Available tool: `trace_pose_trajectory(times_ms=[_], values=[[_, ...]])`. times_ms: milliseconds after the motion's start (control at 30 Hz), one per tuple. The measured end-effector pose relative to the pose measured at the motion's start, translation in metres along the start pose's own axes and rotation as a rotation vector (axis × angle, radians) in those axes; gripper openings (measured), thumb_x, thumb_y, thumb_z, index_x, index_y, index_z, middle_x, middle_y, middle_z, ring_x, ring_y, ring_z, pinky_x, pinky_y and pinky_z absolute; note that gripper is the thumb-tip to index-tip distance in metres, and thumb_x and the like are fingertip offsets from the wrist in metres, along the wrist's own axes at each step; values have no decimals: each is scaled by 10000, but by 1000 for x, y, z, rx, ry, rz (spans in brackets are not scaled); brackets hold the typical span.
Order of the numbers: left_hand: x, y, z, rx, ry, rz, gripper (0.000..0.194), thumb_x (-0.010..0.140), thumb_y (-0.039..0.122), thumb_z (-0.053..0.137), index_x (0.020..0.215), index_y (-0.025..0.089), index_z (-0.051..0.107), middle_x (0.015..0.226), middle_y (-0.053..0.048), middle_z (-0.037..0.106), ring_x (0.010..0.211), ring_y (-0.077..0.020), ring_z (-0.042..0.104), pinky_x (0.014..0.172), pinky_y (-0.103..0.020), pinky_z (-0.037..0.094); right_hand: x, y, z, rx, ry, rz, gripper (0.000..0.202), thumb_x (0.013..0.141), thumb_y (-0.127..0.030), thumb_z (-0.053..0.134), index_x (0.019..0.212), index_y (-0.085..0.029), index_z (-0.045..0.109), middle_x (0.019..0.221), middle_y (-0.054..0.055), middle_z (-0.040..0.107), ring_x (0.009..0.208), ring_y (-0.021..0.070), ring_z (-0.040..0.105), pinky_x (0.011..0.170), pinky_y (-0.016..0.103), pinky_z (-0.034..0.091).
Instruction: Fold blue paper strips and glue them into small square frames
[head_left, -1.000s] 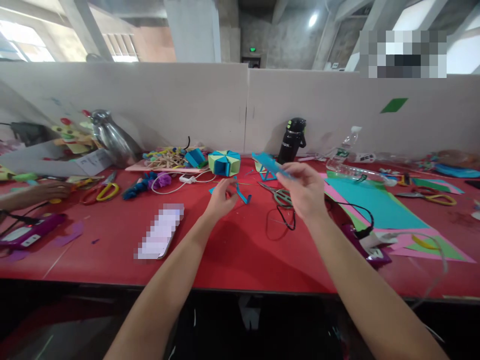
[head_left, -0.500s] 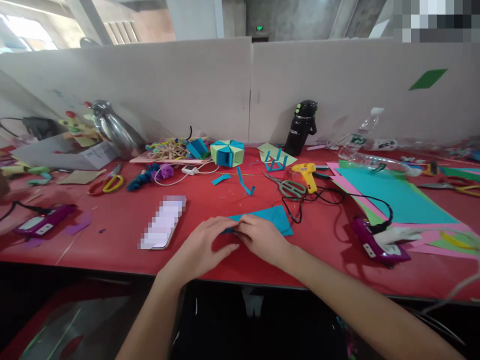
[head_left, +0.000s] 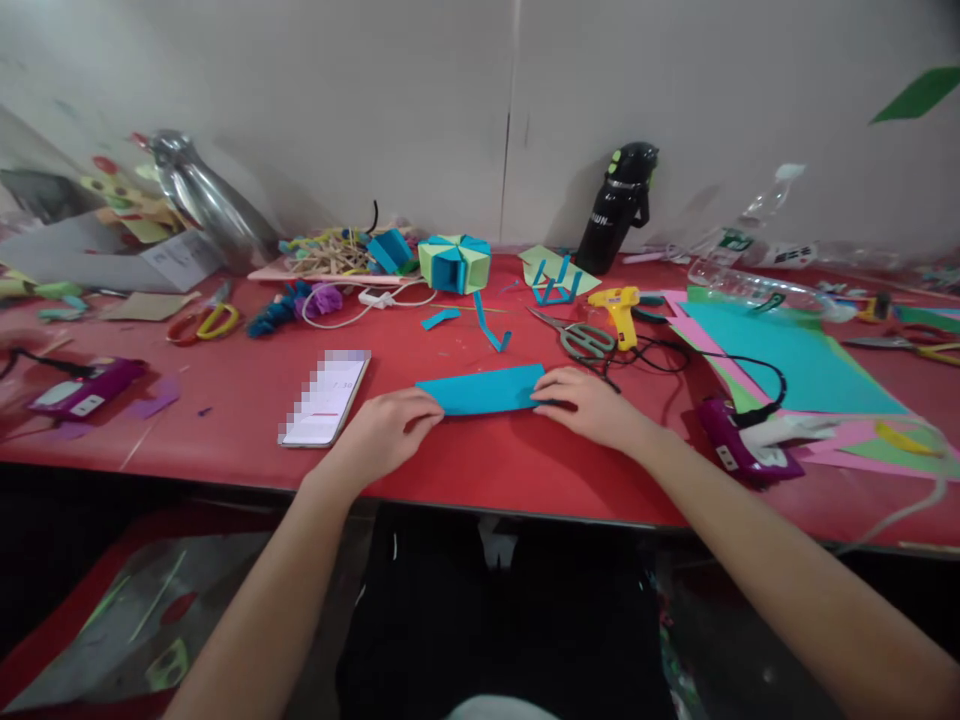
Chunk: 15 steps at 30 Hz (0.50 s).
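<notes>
A blue paper strip (head_left: 484,390), long and folded, lies at the front middle of the red table (head_left: 465,470). My left hand (head_left: 394,425) pinches its left end near the lower corner. At the other end, my right hand (head_left: 585,400) has its fingers closed on the strip. A phone (head_left: 326,400) lies left of my left hand. Behind the strip are a blue and green paper wheel (head_left: 455,264), small blue paper pieces (head_left: 491,325) and a blue paper frame (head_left: 555,282) on light green paper.
Grey-handled scissors (head_left: 589,340) and a yellow glue gun (head_left: 621,312) lie behind my right hand, with a black cable. Coloured sheets (head_left: 795,360) and a purple power strip (head_left: 742,440) are at the right. A black bottle (head_left: 619,210) and metal jug (head_left: 214,205) stand at the back.
My hands have moved apart to opposite ends of the blue paper, which now shows as a long narrow strip between them. The view has tilted downward.
</notes>
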<state>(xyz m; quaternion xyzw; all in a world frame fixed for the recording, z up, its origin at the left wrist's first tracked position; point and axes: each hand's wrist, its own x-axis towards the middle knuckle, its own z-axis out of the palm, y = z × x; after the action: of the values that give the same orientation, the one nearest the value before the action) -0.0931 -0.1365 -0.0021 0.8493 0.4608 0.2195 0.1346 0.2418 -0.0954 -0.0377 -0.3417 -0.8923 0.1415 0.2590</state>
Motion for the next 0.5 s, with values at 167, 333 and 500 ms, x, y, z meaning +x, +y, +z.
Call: trace_pose_trajectory(times_ms=[167, 333, 500], values=[[1, -1, 3, 16, -36, 21, 235, 966, 259, 535, 962, 220, 766, 1064, -46, 729, 942, -201, 684, 874, -339, 523, -3, 0, -10, 63, -35, -4, 188, 966, -326, 619, 960, -263, 796, 1039, 63, 715, 959, 206, 670, 912, 384, 512], [0, -4, 6, 57, -41, 38, 250, 975, 303, 531, 951, 208, 761, 989, -58, 701, 932, -216, 659, 870, -366, 514, -3, -6, -9, 141, -29, 67, 133, 923, -332, 670, 897, -250, 771, 955, 45, 683, 875, 188, 650, 841, 345, 492], [3, -6, 7, -6, -66, 60, 223, 983, 248, 493, 948, 200, 708, 987, -50, 691, 933, -205, 644, 856, -347, 494, -2, -10, -6, 214, -53, 160, 144, 904, -363, 690, 859, -233, 732, 902, 36, 669, 793, 171, 608, 738, 317, 467]])
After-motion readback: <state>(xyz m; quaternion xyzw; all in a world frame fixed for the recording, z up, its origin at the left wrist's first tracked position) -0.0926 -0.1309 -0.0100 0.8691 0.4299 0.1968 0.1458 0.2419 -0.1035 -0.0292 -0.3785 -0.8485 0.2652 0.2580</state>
